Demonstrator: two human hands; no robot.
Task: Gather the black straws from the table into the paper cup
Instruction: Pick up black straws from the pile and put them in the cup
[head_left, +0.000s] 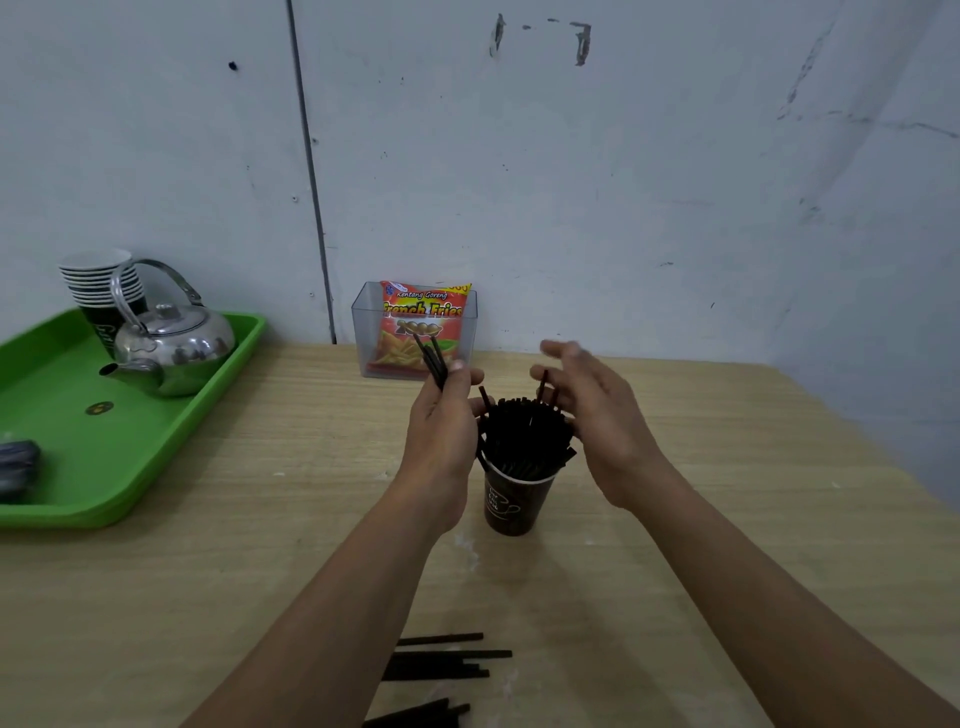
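A dark paper cup (511, 504) stands on the wooden table (727, 493), packed with a thick bundle of black straws (524, 436) that fan out above its rim. My left hand (441, 426) is just left of the bundle and grips a few black straws (432, 358) that point up and away. My right hand (592, 410) hovers at the bundle's right side with fingers spread, blurred, touching or nearly touching the straw tops. Several loose black straws (441, 662) lie flat on the table near its front edge, between my forearms.
A green tray (104, 457) at the left holds a steel kettle (169, 345), a stack of paper cups (104, 283) and a dark object at its left edge. A clear box (363, 322) with a snack bag (423, 325) stands by the wall behind the cup.
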